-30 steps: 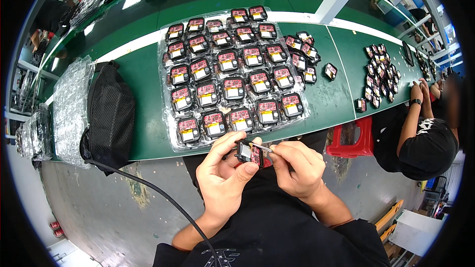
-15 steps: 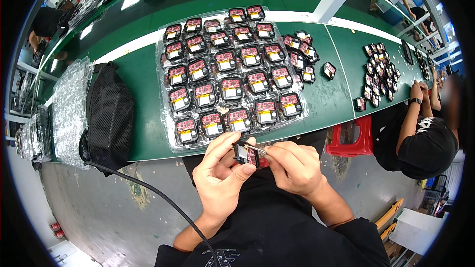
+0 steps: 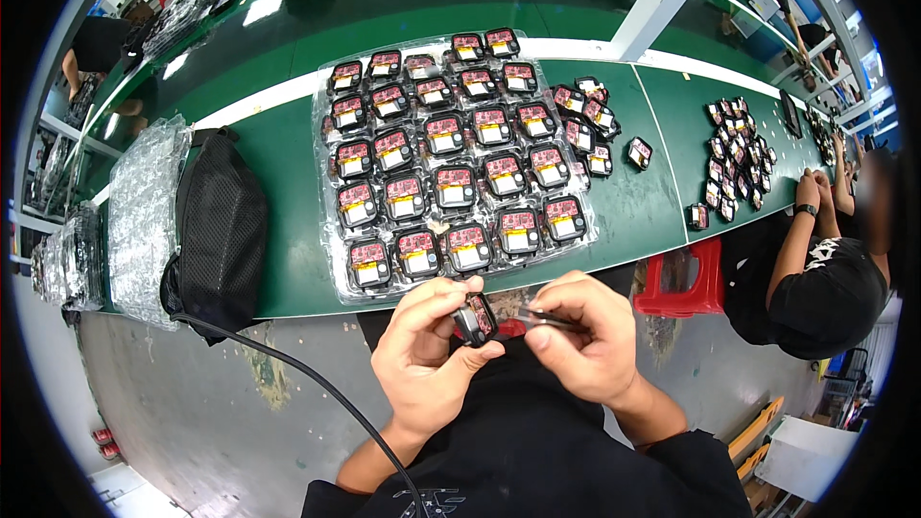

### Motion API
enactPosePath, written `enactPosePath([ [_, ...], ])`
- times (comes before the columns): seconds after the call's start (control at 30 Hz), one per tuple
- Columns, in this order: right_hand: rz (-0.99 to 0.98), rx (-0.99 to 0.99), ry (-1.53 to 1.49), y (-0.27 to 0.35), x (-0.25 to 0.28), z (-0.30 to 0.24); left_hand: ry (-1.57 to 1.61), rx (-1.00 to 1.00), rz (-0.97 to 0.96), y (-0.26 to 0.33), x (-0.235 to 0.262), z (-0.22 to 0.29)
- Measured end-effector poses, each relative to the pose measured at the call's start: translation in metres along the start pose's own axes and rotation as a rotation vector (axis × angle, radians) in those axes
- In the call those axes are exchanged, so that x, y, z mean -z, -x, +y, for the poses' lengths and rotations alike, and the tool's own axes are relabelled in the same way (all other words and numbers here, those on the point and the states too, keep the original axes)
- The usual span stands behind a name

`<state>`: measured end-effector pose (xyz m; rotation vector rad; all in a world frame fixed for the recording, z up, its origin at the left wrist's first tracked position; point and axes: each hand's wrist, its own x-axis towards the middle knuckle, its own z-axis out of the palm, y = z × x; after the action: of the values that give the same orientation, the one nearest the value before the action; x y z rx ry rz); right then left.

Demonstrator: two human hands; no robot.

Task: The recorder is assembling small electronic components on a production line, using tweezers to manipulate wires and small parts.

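Note:
My left hand [image 3: 422, 357] pinches a small black-cased module with a red circuit board [image 3: 476, 318] between thumb and fingers, tilted on its edge. To its right, my right hand [image 3: 587, 338] is closed around metal tweezers [image 3: 547, 319], whose tips point at the module but stand a little apart from it. Beyond both hands, a clear plastic tray [image 3: 338, 278] on the table carries rows of similar modules, each with a red board, a white block and a yellow strip. The far end of the tweezers is hidden in my right hand.
More modules lie in a small pile [image 3: 582, 115] right of the tray, and a larger heap [image 3: 737, 153] lies farther right. A black mesh bag [image 3: 223, 230] and stacked clear trays [image 3: 144, 221] stand left. A co-worker [image 3: 815, 269] sits right, near a red stool [image 3: 679, 283]. A black cable [image 3: 317, 374] hangs at left.
My right hand with the tweezers has drawn back rightward from the module. My left hand has turned the module more onto its edge. The table appears slightly lower in the picture.

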<state>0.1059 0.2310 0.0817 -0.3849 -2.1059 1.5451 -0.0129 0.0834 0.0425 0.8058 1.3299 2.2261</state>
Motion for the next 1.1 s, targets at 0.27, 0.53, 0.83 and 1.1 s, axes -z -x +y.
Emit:
enactPosePath([
  [0.27,-0.154,0.168,0.282,-0.039,-0.017,-0.033,-0.659,-0.448,0.023,-0.005,0.006,0.006],
  [0.53,0.007,0.540,0.792,-0.191,-0.010,0.011,-0.719,-0.336,0.087,0.018,0.037,0.018],
  [0.83,-0.303,0.212,1.167,-0.270,-0.024,0.040,-0.860,-0.167,0.349,0.051,0.069,0.025],
  [1.1,-0.293,0.281,1.049,-0.257,-0.013,0.029,-0.849,-0.171,0.448,0.054,0.096,0.022],
])
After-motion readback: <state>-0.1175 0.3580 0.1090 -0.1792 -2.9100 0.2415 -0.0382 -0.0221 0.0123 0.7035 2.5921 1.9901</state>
